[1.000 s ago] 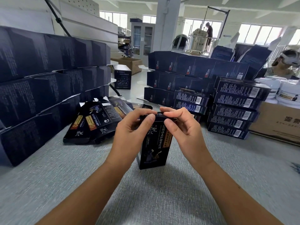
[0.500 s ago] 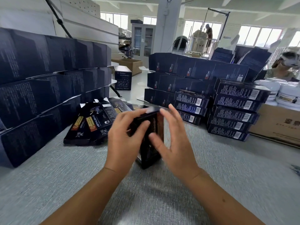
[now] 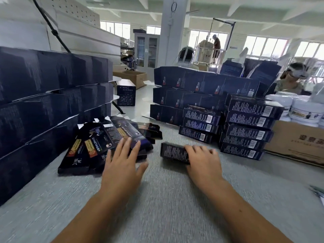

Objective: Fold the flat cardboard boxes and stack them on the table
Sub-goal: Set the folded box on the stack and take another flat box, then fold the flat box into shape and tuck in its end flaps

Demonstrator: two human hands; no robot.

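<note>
I see the right grip (image 3: 203, 163) low over the worktop (image 3: 166, 211), with its fingers curled over the right end of a folded box (image 3: 172, 152). The box lies on its side, long way across, and most of it sticks out to the left of that grip. It's blurred, so I can't tell whether its underside touches the worktop. The stack of folded boxes (image 3: 245, 127) stands just beyond and to the right, barcodes facing me. A lower stack (image 3: 199, 125) sits beside it, directly behind the held box.

The left grip (image 3: 122, 165) is spread, fingers straight and fanned, holding nothing. Its fingertips reach over the near right edge of the pile of flat boxes (image 3: 91, 146), which lies fanned out on the worktop. I can't tell whether they touch. The two grips are apart, bare worktop between them. Tall rows of dark blue cartons (image 3: 43, 102) wall off the left side, hard against the flat pile.
</note>
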